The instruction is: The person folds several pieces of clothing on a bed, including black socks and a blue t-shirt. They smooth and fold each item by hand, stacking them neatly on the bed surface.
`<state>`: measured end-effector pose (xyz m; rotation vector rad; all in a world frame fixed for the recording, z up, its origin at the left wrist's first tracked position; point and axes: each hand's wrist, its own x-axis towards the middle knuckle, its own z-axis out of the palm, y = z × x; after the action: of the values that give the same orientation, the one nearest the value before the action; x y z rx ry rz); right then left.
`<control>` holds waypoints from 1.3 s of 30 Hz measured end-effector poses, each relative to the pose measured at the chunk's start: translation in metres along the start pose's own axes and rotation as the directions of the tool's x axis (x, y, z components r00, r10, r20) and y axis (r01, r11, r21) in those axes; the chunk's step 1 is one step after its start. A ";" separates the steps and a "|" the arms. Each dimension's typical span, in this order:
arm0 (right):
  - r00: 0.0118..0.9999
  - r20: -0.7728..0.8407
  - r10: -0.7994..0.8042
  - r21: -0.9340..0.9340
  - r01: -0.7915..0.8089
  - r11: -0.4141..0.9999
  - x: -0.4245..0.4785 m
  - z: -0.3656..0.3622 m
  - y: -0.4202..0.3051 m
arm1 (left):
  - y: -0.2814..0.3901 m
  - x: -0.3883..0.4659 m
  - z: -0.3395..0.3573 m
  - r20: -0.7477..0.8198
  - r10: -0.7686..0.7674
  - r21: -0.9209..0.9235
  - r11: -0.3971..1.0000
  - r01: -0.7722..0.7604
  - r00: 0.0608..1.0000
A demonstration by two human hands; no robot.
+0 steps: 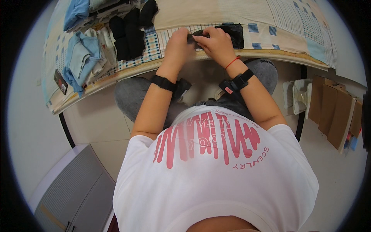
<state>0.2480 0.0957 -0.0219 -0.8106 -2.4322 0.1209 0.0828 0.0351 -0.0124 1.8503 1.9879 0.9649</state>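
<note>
My left hand point(179, 47) has its fingers bent around the near end of a black cloth item point(236, 34), perhaps a sock or stocking. My right hand point(216, 43) pinches the same black fabric just to the right, thumb and forefinger close to the left hand. The rest of the cloth lies on the bed's patterned sheet point(261, 37), spreading out beyond my right hand. Between the hands the fabric is bunched and partly hidden by fingers. To the left lie folded black cloth bundles point(129, 37), and a smaller black roll point(148, 13) sits just behind them.
Light blue clothing point(82, 53) and pale garments lie left on the bed, with a folded clothes stack point(95, 13) behind. A phone point(60, 82) rests near the left edge. Cardboard boxes point(333, 107) stand right on the floor; a grey cabinet point(78, 191) is at lower left.
</note>
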 end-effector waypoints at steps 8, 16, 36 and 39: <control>1.000 -0.003 0.008 0.046 -0.007 0.999 -0.001 -0.002 0.004 | 0.005 0.001 -0.005 0.054 0.076 -0.281 0.958 -0.058 0.996; 0.999 0.041 0.028 0.455 -0.044 0.889 0.003 -0.011 0.022 | 0.008 0.004 0.011 0.007 0.033 -0.053 0.998 -0.033 0.999; 0.999 0.045 0.027 0.265 -0.039 0.964 -0.004 -0.008 0.016 | 0.023 0.007 0.021 -0.058 -0.037 0.122 0.992 0.044 0.998; 0.991 0.075 0.107 0.381 -0.128 0.916 -0.006 -0.008 0.018 | 0.023 0.007 0.030 -0.111 0.032 0.052 0.998 -0.026 0.993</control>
<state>0.2664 0.1059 -0.0226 -0.7767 -2.2960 0.6532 0.1178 0.0495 -0.0188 1.8952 2.0730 1.0586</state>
